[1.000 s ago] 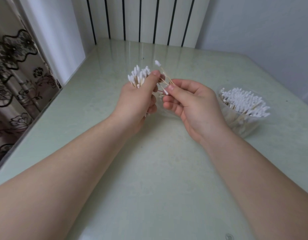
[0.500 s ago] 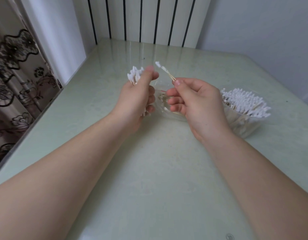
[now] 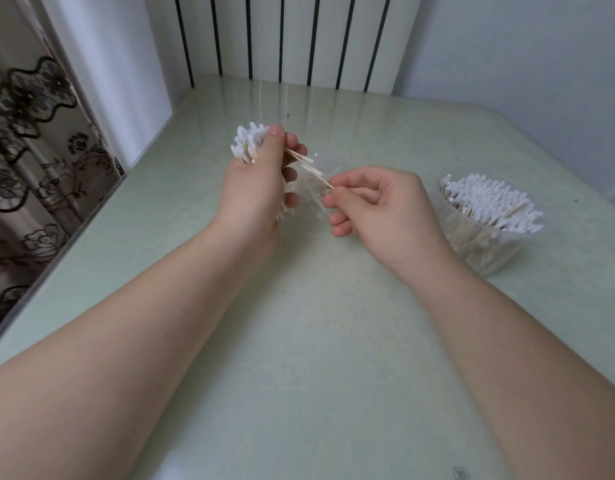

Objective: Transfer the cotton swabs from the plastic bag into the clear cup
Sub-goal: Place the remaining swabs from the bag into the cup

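My left hand (image 3: 257, 188) grips a bundle of cotton swabs (image 3: 246, 142) with wooden sticks, white tips fanning out above the fist. A crumpled clear plastic bag (image 3: 314, 188) hangs between my two hands. My right hand (image 3: 378, 206) pinches the stick end of a couple of loose swabs (image 3: 308, 166) that slant up-left toward my left thumb. The clear cup (image 3: 486, 237) stands on the table to the right, holding several swabs with their white tips up.
The pale green table (image 3: 316, 341) has its left edge beside a floral curtain (image 3: 32, 150). A white radiator with dark slats (image 3: 282, 36) stands behind the far edge. The wall (image 3: 524, 46) is at the right.
My right hand has dropped lower and tilted its pinched swabs from pointing up to slanting toward my left hand. The bundle in my left hand leans further left.
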Demonstrator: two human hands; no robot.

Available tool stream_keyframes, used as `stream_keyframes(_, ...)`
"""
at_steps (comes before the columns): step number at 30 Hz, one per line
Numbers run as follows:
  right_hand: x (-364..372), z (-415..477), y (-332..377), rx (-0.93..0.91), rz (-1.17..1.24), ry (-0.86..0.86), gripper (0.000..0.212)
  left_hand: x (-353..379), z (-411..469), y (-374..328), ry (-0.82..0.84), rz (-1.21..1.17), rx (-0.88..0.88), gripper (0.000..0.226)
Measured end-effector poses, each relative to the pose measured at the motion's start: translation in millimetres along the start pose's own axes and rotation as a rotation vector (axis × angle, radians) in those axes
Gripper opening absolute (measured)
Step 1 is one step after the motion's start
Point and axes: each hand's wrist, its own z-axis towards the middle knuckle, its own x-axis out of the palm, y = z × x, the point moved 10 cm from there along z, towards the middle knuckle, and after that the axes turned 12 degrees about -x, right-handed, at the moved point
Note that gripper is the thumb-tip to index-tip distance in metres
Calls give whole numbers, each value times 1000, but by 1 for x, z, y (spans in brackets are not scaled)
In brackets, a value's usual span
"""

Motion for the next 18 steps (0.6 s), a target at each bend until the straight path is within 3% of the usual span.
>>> stream_keyframes(7,-12,2,13,-76,7,-82,13,-6,2,3,-57,-87,-54,16)
stream_keyframes(11,-6,-1,28,-170,61,-32,14,17,-4,6,128,124,-54,24)
stream_keyframes(14,2,-3,28,-212,-37,36,16,27,-9,11,179,200,-61,19)
stream_keyframes(18,6,-3,31,-309,-273,135,16,23,-6,15,148,103,-118,27)
